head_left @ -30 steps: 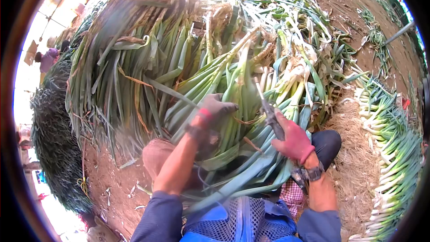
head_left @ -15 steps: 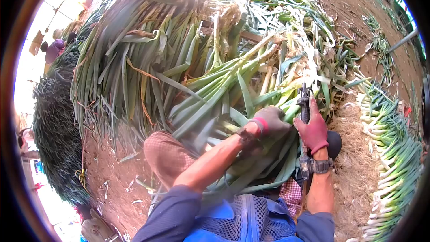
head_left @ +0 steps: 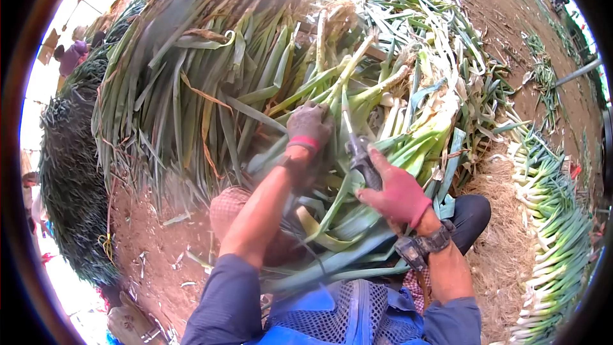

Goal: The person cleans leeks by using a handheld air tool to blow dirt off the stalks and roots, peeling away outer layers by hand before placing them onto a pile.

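My left hand (head_left: 310, 125), in a grey glove with a pink cuff, is closed around a large green onion (head_left: 345, 83) near its leaves; the fingertips are partly hidden. My right hand (head_left: 399, 195), in a red glove, grips a dark-handled air blow gun (head_left: 364, 165). The gun's thin metal nozzle points up beside the green onion's stalk. Loose green leaves (head_left: 351, 243) lie over my lap below both hands. White stalks (head_left: 393, 118) and stripped leaves are just beyond the gun.
A tall heap of unpeeled green onions (head_left: 191, 83) rises at the left, and a dark green stack (head_left: 73, 185) stands behind it. On the right, a row of cleaned green onions (head_left: 549, 236) lies beside dry root litter (head_left: 501, 243). Leaf scraps (head_left: 421, 19) cover the ground ahead.
My left hand has moved up and left onto the green onion's stalk. The right hand has swung the blow gun left, bringing its nozzle near that stalk.
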The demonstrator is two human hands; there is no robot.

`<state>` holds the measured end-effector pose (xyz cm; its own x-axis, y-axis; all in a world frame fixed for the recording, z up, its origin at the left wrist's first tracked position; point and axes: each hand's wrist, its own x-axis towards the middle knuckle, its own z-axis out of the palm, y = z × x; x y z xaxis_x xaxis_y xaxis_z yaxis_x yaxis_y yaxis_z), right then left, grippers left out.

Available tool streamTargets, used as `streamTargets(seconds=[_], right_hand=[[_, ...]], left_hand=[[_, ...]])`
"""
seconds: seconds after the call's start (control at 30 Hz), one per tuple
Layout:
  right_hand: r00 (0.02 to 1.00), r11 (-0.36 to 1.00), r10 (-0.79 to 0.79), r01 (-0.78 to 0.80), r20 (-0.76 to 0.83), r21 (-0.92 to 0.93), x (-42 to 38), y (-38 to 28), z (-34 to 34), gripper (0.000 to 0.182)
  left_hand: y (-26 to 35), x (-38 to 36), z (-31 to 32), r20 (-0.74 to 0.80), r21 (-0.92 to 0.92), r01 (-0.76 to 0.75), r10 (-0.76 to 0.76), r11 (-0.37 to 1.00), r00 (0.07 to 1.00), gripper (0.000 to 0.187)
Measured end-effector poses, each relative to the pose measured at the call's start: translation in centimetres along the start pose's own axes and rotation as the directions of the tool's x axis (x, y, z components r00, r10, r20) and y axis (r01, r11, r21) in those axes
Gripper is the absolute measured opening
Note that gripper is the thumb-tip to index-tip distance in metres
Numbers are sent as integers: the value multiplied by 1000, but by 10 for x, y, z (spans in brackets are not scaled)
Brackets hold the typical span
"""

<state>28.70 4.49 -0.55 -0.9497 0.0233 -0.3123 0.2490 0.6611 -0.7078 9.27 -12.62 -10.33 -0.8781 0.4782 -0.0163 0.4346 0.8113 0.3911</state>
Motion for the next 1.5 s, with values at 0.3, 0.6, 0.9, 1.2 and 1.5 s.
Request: streamTargets(seconds=[0.3,0.6,0.9,1.2,1.5], right_hand=[[990,982,137,-130,36,-140,60,-14,8,98],[972,940,232,-235,-42,-248,130,7,-14,98],[938,916,328,-345,-114,-206,197,37,-27,97],[966,967,236,-244,-101,-70,162,53,-28,102],[994,1000,28,-27,109,-12,-5,23,-26,103]], left_hand=[[-3,24,-11,118,-108,170,-157,980,981,56],[6,29,-11,94,110,105,-115,988,989,57],[9,37,-17,189,185,86,-121,979,975,66],[2,48,-22,371,-5,209,-193,978,908,63],[-5,22,-20,516,-401,380,-137,834,845,54]])
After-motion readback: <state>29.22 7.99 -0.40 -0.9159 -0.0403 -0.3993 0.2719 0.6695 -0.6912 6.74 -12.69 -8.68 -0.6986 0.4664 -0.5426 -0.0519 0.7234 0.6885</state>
